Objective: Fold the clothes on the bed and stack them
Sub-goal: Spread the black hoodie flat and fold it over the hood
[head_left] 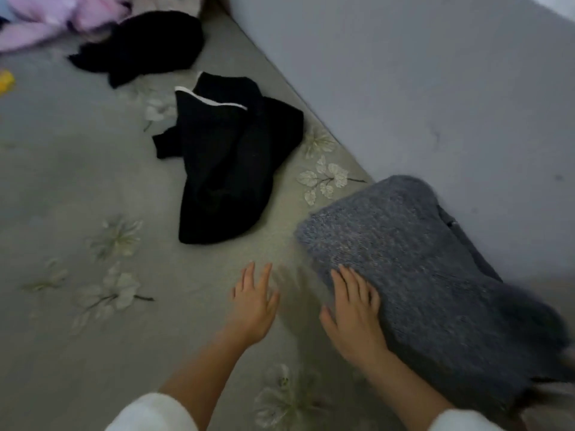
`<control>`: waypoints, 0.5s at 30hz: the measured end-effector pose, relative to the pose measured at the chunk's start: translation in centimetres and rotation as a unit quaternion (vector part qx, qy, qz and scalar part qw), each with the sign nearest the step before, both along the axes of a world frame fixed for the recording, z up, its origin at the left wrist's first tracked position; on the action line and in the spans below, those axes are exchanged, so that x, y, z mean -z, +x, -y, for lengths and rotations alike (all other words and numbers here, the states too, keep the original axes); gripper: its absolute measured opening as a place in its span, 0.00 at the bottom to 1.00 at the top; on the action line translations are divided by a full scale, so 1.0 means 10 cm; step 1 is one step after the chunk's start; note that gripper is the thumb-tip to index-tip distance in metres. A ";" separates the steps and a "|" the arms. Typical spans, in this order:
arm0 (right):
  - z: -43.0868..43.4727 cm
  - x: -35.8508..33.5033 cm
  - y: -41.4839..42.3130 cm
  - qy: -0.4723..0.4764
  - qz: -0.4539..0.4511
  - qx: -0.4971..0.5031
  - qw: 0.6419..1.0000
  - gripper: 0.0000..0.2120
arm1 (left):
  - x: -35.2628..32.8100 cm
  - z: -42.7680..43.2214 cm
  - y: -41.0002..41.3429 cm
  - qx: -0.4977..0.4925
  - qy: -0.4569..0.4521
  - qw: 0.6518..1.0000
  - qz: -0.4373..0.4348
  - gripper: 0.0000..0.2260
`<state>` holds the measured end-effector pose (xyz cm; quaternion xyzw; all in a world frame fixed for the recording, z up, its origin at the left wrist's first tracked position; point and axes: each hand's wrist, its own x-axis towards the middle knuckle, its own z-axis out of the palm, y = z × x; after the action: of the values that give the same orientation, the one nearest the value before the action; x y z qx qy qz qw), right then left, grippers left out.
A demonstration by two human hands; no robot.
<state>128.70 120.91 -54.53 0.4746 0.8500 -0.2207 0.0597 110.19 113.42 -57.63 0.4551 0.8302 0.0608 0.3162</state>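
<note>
A folded grey knitted sweater [417,275] lies on the bed [77,181] at the right, close to the wall. My right hand [354,315] rests flat on its near left edge, fingers spread. Left of it, my left hand [253,306] hovers over or rests on the bare sheet with fingers apart, holding nothing. A crumpled black garment with a white stripe [230,163] lies beyond the hands. Farther back lies another black garment [140,45], and a pink one [46,20] sits in the top left corner.
The bed has a grey-green sheet with pale flower prints. A grey wall [420,73] runs diagonally along the bed's right side. A small yellow object [6,82] lies at the left edge. A darker cloth [466,241] shows under the sweater's far side.
</note>
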 end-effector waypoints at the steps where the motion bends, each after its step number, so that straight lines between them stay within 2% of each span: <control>1: 0.02 0.04 -0.21 0.001 0.008 -0.047 0.999 0.31 | 0.02 0.13 -0.21 -0.026 -0.001 1.000 -0.003 0.26; 3: 0.05 0.15 -0.61 0.002 0.028 -0.119 0.993 0.32 | 0.09 0.36 -0.62 -0.061 -0.005 0.998 -0.008 0.26; 5: 0.04 0.26 -0.95 -0.005 0.048 -0.150 0.988 0.32 | 0.16 0.52 -0.98 -0.087 -0.016 0.996 -0.015 0.26; 11: -0.29 0.50 -1.74 -0.005 0.088 -0.169 0.982 0.34 | 0.43 0.48 -1.73 -0.164 -0.031 0.986 -0.012 0.28; 15: -0.70 0.57 -2.20 -0.002 0.060 -0.142 0.988 0.35 | 0.55 0.15 -2.06 -0.155 0.024 0.987 -0.035 0.32</control>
<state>106.74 127.94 -60.19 0.3611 0.9033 -0.1827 0.1425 89.58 111.93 -63.13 0.3301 0.8995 0.1132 0.2627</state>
